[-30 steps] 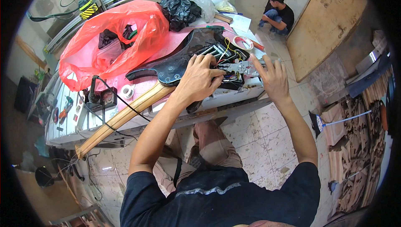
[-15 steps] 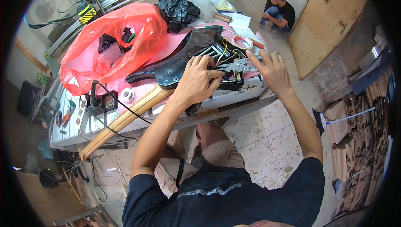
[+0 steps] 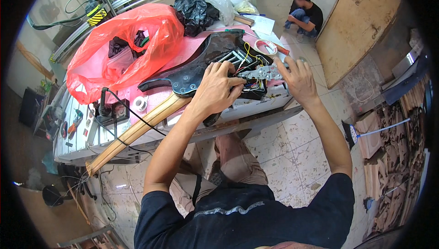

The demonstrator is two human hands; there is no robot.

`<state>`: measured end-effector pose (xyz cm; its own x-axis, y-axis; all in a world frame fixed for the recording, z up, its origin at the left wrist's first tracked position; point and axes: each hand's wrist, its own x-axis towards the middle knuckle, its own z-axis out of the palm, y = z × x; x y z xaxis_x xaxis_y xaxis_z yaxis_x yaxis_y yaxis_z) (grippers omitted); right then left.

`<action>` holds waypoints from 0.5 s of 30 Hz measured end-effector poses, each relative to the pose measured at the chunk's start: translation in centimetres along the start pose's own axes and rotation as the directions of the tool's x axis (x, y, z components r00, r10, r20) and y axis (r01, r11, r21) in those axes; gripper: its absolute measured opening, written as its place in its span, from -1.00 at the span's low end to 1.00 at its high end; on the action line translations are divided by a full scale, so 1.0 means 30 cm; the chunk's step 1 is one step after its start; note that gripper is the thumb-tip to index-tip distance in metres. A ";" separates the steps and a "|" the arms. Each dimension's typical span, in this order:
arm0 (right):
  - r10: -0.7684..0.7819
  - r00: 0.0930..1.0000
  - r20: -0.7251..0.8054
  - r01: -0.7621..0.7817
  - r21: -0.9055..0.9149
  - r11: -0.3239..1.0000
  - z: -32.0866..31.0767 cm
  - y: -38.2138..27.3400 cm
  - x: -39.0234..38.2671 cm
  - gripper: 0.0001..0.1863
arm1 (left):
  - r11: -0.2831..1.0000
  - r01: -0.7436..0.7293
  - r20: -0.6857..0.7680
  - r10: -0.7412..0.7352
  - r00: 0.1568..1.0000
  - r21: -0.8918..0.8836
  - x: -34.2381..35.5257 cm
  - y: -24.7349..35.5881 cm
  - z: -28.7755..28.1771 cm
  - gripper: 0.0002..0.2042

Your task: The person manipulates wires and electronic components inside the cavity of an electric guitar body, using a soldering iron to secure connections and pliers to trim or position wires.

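Note:
A dark guitar body (image 3: 199,66) lies on pink padding, its wooden neck (image 3: 137,132) jutting toward the lower left. The open cavity holds coloured wires (image 3: 249,52) and metal parts. My left hand (image 3: 218,89) is closed at the cavity's left edge, fingertips among the wires; what it pinches is hidden. My right hand (image 3: 299,79) is at the handle end of a silvery plier-like tool (image 3: 260,73), index finger raised and bent, thumb hidden, apparently gripping it. The tool's jaws point left toward my left fingertips.
The bench holds a red plastic bag (image 3: 93,47), black bag (image 3: 194,15), white spool (image 3: 140,104), power socket (image 3: 120,110) and tape roll (image 3: 265,46). A person (image 3: 306,18) squats beyond it by a board (image 3: 354,24). Wood offcuts (image 3: 384,166) lie right.
The view has shifted slightly since a second ago. Both my hands stay at the cavity and tool, with only small movements of the right fingers.

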<state>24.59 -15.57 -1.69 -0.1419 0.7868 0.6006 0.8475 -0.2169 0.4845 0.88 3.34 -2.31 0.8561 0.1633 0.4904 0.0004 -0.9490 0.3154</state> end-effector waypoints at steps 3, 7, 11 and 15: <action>0.039 0.998 0.053 -0.040 0.012 0.999 0.002 0.001 -0.010 -0.68 | 1.000 -0.004 0.000 0.004 1.000 -0.005 0.007 0.005 0.003 -0.74; 0.060 0.996 0.067 -0.059 -0.022 0.998 0.008 -0.010 -0.008 -0.78 | 1.000 0.013 0.035 -0.013 0.999 -0.003 0.006 0.009 -0.011 -0.73; 0.088 0.994 0.057 -0.089 0.015 0.996 0.013 -0.010 -0.012 -0.83 | 0.999 -0.041 -0.015 0.041 0.999 -0.017 0.004 -0.005 0.010 -0.71; 0.118 0.990 0.071 -0.124 0.076 0.989 0.013 -0.010 -0.011 -0.84 | 0.994 0.042 0.040 -0.038 0.998 -0.100 0.003 0.005 0.004 -0.71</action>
<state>24.58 -15.54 -2.29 -0.0041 0.7946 0.6071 0.8950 -0.2678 0.3566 1.01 3.17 -2.31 0.8752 0.1888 0.4453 -0.0152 -0.9095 0.4153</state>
